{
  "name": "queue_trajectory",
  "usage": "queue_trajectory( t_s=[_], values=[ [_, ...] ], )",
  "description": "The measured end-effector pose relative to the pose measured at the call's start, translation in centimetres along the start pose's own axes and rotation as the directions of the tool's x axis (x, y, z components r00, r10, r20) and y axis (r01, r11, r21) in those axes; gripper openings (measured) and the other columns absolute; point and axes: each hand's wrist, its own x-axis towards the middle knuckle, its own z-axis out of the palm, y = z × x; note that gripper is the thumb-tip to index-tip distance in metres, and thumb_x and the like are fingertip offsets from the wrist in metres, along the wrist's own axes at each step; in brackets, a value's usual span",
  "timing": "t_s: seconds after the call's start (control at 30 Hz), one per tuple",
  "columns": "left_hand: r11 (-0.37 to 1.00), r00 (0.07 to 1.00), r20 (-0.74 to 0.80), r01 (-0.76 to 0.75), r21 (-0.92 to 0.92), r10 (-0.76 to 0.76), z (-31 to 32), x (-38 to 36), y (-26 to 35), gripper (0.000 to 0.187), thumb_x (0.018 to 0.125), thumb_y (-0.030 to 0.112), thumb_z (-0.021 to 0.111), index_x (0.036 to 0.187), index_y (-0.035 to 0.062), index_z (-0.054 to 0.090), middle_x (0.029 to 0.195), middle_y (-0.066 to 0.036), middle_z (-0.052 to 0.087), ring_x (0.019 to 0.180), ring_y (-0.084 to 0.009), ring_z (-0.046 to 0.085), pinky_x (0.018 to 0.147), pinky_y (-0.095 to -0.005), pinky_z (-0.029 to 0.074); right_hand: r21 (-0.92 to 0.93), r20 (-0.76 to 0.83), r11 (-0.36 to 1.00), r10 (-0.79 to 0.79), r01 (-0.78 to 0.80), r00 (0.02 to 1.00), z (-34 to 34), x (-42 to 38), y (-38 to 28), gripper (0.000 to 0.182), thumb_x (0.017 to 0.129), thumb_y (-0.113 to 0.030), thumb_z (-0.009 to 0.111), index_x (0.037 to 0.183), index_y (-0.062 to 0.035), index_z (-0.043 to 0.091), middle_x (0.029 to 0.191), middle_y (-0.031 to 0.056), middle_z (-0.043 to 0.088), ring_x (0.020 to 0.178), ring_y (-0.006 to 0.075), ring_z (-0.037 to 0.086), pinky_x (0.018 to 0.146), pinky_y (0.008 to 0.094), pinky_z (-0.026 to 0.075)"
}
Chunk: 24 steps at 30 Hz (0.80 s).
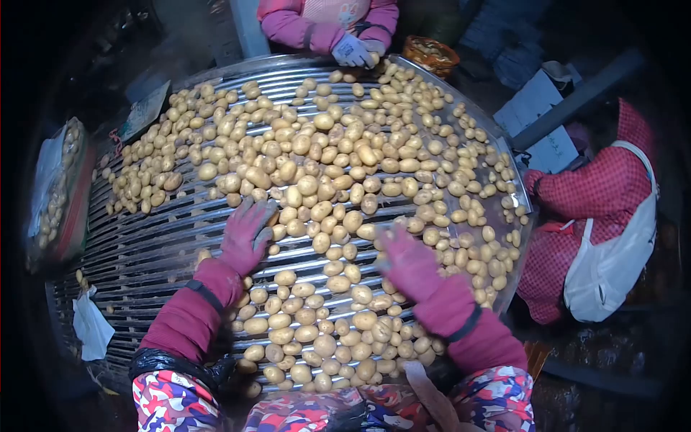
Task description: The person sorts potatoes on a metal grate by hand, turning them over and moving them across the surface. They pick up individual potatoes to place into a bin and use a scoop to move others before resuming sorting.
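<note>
Many potatoes [324, 187] lie spread over a slatted metal table [137, 245]. My left hand [248, 234], in a pink and grey glove, rests with fingers apart at the near left edge of the main pile, touching potatoes. On the right, my right hand [407, 259], in a similar glove, reaches over the slats beside potatoes; its fingers are blurred by motion. Between my forearms and close to my body lies another group of potatoes [324, 345].
Across the table a co-worker's gloved hands [356, 52] hold a potato at the edge. Another person in red checks [604, 209] stands at the right. Left are a filled sack [65, 194] and white cloth [91, 327]. An orange basket [430, 56] sits behind, near a metal post [576, 101].
</note>
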Motion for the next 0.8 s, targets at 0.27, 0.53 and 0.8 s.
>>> queue_trajectory(
  t_s=[0.27,0.53,0.8],
  values=[
    [0.967,0.945,0.324,0.123,-0.224,-0.046,0.4,4.5,11.8,0.073,0.081,0.032,0.070,0.148,0.0174,0.044,0.156,-0.021,0.032,0.144,-0.0444,0.030,0.113,-0.0529,0.035,-0.154,0.061,0.973,0.186,-0.175,0.981,2.5,-1.5,1.5,0.064,0.084,-0.027,0.066,0.145,-0.0268,0.045,0.147,0.0300,0.040,0.085,0.0359,0.070,0.068,0.0454,0.058],
    [0.877,0.710,0.548,-0.219,-0.427,0.444,6.0,2.4,22.0,0.070,0.090,0.047,0.060,0.150,0.0177,0.041,0.154,-0.013,0.039,0.145,-0.0433,0.029,0.109,-0.0695,0.028,0.099,-0.140,0.913,0.406,-0.396,0.903,-0.4,-13.3,4.1,0.046,0.086,-0.032,0.070,0.130,-0.0206,0.062,0.123,0.0156,0.065,0.095,0.0353,0.067,0.082,0.0427,0.055],
    [0.566,0.373,0.463,-0.719,-0.404,0.804,2.4,-2.7,24.6,0.078,0.087,0.054,0.059,0.151,0.0164,0.037,0.152,-0.010,0.041,0.142,-0.0326,0.035,0.108,-0.0713,0.025,0.998,0.053,-0.057,0.967,0.007,0.251,3.0,-36.2,4.1,0.041,0.096,-0.037,0.058,0.129,-0.0125,0.062,0.104,0.0076,0.068,0.064,0.0126,0.056,0.050,0.0287,0.043]
  ],
)
